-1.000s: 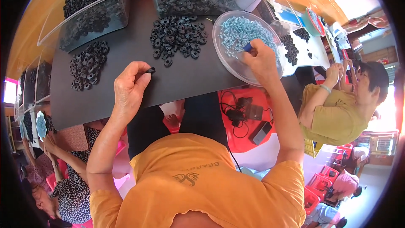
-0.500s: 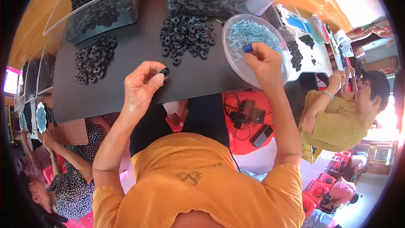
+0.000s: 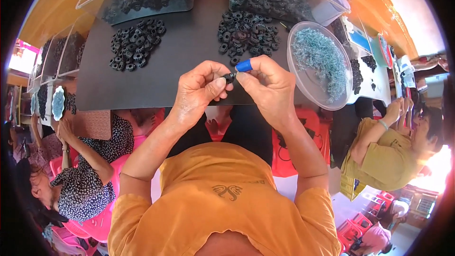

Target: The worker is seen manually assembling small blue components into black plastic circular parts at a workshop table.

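Note:
My left hand (image 3: 200, 89) pinches a small black plastic part (image 3: 229, 78) between thumb and fingers, just above the near edge of the dark table. My right hand (image 3: 271, 90) has its thumb and index fingertip together against that part. A blue finger cover (image 3: 244, 65) wraps the index fingertip. A tiny shiny piece that looks like a spring shows in this pinch, mostly hidden. Right of the hands stands a round clear tub (image 3: 293, 61) holding many small bluish, spring-like pieces (image 3: 317, 57). Behind the hands lies a heap of similar black parts (image 3: 246, 35).
A second black heap (image 3: 136, 45) lies to the left. Two clear bins (image 3: 156, 7) (image 3: 279, 0) of black parts line the far side. Co-workers sit at left (image 3: 90, 180) and right (image 3: 384, 151). Below the table is a red stool (image 3: 289, 161).
My right hand has come left from over the tub to the black part in my left hand. The view has shifted, so the table's things appear farther right.

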{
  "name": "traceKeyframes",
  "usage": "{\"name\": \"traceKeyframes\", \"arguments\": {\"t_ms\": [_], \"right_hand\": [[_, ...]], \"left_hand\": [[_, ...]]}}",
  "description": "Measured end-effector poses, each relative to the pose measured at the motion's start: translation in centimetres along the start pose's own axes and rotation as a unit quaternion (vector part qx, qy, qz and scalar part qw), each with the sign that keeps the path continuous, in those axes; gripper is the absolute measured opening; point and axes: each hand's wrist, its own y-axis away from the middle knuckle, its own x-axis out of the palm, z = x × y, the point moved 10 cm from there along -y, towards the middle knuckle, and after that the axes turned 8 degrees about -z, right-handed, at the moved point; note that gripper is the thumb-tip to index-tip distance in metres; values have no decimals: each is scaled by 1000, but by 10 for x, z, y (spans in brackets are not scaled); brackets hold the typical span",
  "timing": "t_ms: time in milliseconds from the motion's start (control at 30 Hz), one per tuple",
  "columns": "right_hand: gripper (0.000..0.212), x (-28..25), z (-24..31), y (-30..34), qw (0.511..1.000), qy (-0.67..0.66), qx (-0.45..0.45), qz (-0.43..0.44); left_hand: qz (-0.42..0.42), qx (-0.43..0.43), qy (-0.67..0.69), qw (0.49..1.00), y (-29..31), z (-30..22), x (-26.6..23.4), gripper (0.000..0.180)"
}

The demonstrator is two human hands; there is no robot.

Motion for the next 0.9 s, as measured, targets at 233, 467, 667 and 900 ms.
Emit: {"name": "traceKeyframes", "arguments": {"t_ms": [233, 467, 667, 900], "right_hand": [[11, 10, 14, 11, 983, 123, -136, 0], [12, 11, 13, 24, 976, 101, -184, -63], [13, 16, 2, 26, 989, 1, -121, -90], [17, 21, 11, 33, 978, 42, -177, -98]], "left_hand": [[-35, -12, 13, 999, 3, 9, -7, 12], [-56, -21, 27, 998, 6, 17, -13, 18], [-77, 2, 33, 996, 7, 15, -21, 13], [-77, 14, 77, 994, 3, 15, -19, 15]]}}
